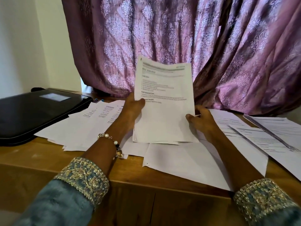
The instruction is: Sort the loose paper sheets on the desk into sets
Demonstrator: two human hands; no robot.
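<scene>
Fingers and thumb of the left hand (132, 110) pinch the left edge of a small stack of printed sheets (164, 101), thumb lying across the front page. The right hand (201, 121) grips the stack's lower right edge, thumb on the front and fingers curled behind. Between them the stack stands nearly upright, its bottom edge resting on the papers below and its top corner bending slightly; the print is too blurred to read, though it seems to carry a grey header bar and short lines of text.

A beaded bracelet (112, 143) hangs on the left wrist, and both forearms end in blue sleeves with gold embroidered cuffs (84, 176).

Beneath the stack, loose sheets (187, 162) lie spread over the wooden desk (32, 157). More printed pages fan out to the left (91, 121), overlapping one another, and another group (260, 136) lies to the right, some crossing at angles.

At the far left a closed black laptop (35, 110) sits on the desk, its near corner just beside the left-hand pages. A purple patterned curtain (179, 38) hangs behind the desk.
</scene>
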